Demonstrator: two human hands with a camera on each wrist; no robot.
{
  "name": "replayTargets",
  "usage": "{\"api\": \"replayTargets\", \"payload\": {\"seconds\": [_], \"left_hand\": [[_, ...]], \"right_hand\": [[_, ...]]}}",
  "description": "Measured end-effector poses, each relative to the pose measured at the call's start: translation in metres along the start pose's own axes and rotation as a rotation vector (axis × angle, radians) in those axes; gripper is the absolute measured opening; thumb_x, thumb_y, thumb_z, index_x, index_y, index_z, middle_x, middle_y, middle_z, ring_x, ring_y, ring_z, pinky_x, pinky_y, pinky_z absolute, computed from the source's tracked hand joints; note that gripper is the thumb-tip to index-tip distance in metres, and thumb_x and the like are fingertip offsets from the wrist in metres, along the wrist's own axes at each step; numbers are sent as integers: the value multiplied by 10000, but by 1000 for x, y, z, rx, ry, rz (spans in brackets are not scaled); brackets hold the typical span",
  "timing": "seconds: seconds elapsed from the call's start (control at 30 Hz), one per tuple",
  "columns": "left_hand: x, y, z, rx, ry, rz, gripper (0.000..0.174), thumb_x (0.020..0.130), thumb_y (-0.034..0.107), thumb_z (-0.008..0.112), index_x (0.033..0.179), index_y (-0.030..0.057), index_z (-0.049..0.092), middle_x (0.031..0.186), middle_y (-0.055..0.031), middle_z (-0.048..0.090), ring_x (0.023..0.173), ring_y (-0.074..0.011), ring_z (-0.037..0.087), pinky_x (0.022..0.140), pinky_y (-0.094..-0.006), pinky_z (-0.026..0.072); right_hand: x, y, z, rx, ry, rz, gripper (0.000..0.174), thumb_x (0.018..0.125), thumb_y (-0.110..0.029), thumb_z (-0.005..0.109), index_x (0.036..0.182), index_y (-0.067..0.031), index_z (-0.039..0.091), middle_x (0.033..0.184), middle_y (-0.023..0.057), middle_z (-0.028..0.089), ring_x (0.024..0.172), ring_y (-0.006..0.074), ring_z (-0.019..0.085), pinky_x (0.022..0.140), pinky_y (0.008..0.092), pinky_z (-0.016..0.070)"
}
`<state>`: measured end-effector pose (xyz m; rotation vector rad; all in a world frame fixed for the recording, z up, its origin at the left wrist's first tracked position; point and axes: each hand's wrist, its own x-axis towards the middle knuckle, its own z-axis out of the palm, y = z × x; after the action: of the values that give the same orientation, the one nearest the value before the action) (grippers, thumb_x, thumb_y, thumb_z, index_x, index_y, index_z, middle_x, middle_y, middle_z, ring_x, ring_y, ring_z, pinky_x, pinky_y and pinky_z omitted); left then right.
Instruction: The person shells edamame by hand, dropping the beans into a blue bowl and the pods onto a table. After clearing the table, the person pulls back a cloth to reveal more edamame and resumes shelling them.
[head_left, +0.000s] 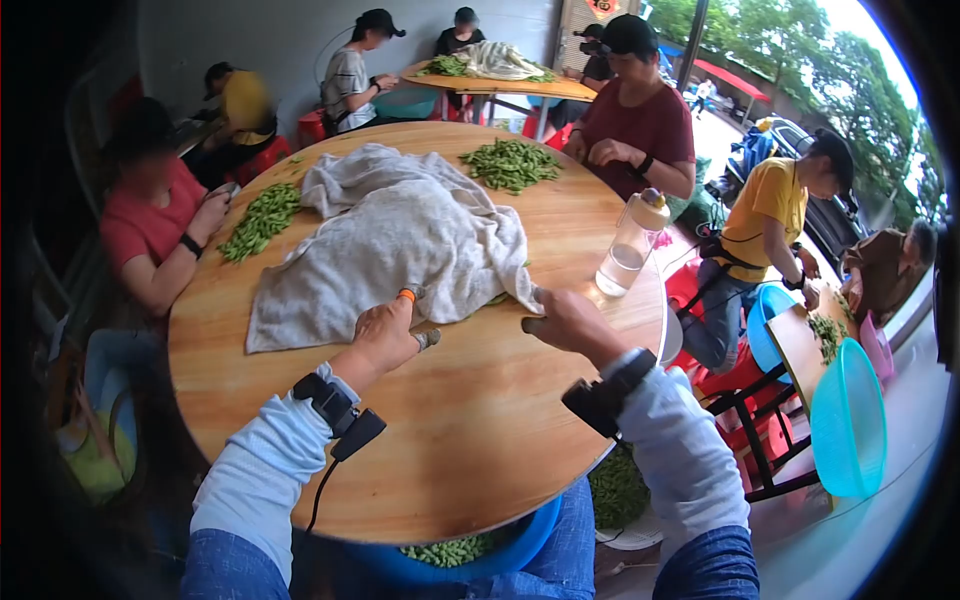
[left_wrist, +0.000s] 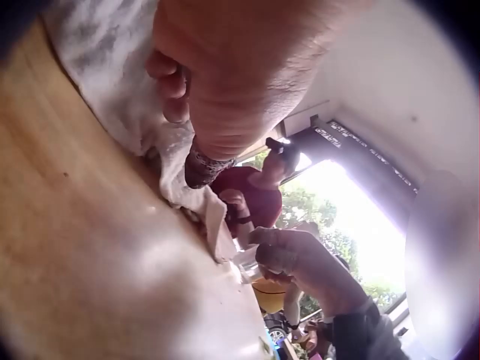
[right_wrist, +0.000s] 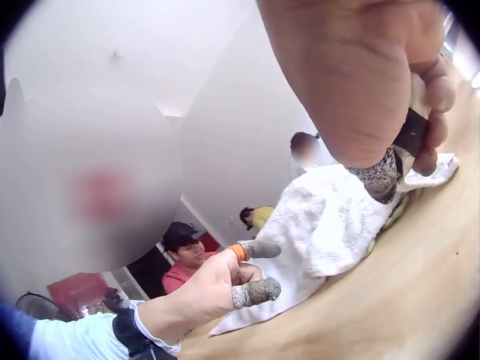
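A crumpled pale towel covers a heap on the round wooden table, with a few green pods showing under its near right edge. My left hand is at the towel's near edge, thumb and forefinger spread apart. Grey finger covers sit on both, with an orange band on the forefinger. My right hand is at the towel's right corner, its forefinger tip right at the cloth and its thumb lower, apart from it. Patterned covering shows on the right thumb.
A water bottle stands beyond my right hand. Piles of green pods lie at the far side and left. People sit around this table and others. A blue tub of pods stands below the near edge; a turquoise basket is at right.
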<state>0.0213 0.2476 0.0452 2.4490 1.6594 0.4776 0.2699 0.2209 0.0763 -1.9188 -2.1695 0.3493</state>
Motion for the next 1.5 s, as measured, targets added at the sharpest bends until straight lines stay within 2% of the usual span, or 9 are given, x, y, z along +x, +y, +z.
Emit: {"api": "replayTargets", "payload": {"seconds": [0.2, 0.57, 0.7, 0.8, 0.87, 1.0, 1.07, 1.3, 1.5], "left_hand": [[43, -11, 33, 111, -72, 34, 288, 642, 129, 559, 899, 11, 508, 744, -188, 583, 741, -344, 564, 663, -409, 440], [101, -61, -35, -303, 41, 101, 199, 610, 63, 507, 792, 11, 568, 775, -208, 577, 782, -341, 557, 690, -382, 438], [145, -91, -86, -308, 503, -92, 214, 609, 66, 543, 811, -1, 572, 783, -220, 576, 804, -326, 564, 712, -370, 434], [162, -127, -71, -219, 677, -286, 230, 627, 81, 568, 842, 0, 560, 737, -202, 580, 741, -311, 576, 672, -359, 439], [128, -110, -76, -314, 785, -74, 213, 670, 93, 568, 861, 2, 545, 737, -191, 577, 690, -291, 575, 627, -355, 438], [47, -63, -35, -249, 517, 442, 189, 718, 144, 567, 824, -8, 529, 707, -178, 522, 657, -332, 525, 623, -379, 431], [28, -63, -8, -199, 215, 254, 355, 694, 81, 548, 1020, -34, 466, 983, -234, 483, 890, -363, 492, 758, -375, 404], [68, -63, 34, -246, 491, 119, 498, 709, 219, 550, 1120, -11, 389, 1076, -217, 466, 1002, -356, 438, 853, -423, 319], [104, -57, 26, -339, 165, -279, 559, 746, 375, 476, 1171, 23, 390, 1040, -207, 528, 969, -329, 500, 866, -391, 329]], "right_hand": [[63, 27, 36, -30, 12, 120, 407, 607, -297, 633, 872, 5, 563, 871, 192, 580, 804, 338, 560, 692, 390, 449], [118, 15, -9, 105, 88, 171, 272, 663, -334, 617, 747, -76, 643, 667, 158, 595, 665, 264, 584, 588, 345, 444], [187, 29, -10, 577, 656, -73, 431, 654, -357, 675, 875, 5, 595, 722, 155, 599, 675, 221, 579, 607, 311, 436], [156, 21, 4, 393, 474, -25, 405, 608, -262, 687, 891, 7, 579, 726, 159, 595, 676, 219, 575, 609, 318, 430], [139, 33, 24, 289, 322, 0, 322, 605, -187, 644, 865, -9, 582, 713, 169, 587, 651, 260, 567, 596, 335, 428], [124, 64, 78, 157, 477, 5, 244, 613, -138, 623, 809, -3, 566, 709, 174, 577, 652, 282, 568, 599, 350, 441], [117, 41, 70, 324, 311, 90, 256, 609, -110, 631, 836, -7, 571, 716, 157, 582, 689, 253, 577, 623, 340, 446], [145, 5, 91, 663, 158, -55, 361, 621, 23, 512, 980, 5, 543, 766, 119, 585, 703, 176, 563, 624, 289, 449], [157, -26, 96, 766, 108, -157, 389, 610, 24, 496, 996, -10, 530, 757, 122, 587, 709, 196, 558, 640, 292, 431]]}}
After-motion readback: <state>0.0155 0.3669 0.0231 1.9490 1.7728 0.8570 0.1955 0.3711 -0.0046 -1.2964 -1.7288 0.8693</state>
